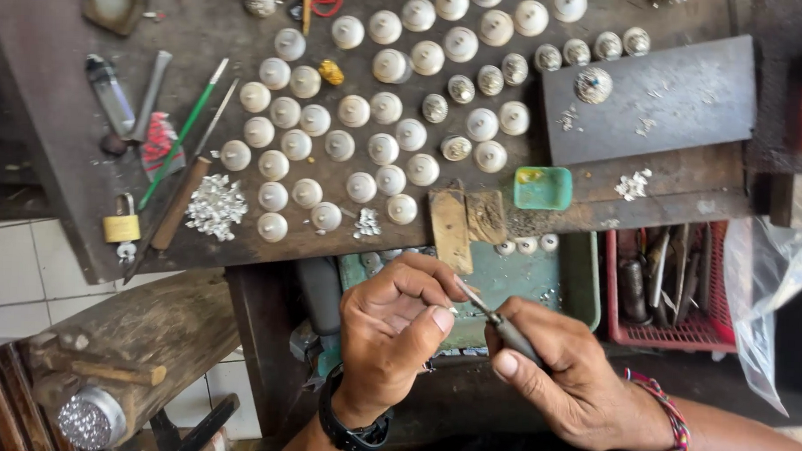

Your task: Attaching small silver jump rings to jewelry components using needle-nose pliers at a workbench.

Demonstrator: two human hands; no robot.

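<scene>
left hand (388, 327): fingers pinch something too small to identify | right hand (560, 369): fingers grasp thin metal tool (495, 319), tip at left fingertips | desk (58, 107): rows of white domed caps (333, 143)

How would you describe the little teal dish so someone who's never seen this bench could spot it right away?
Start at the dark workbench covered in rows of pale round domes. Follow its front edge rightward to the flat grey slab; the teal dish sits just below the slab's left corner. It is the only square, bright teal thing on the benchtop.
</scene>
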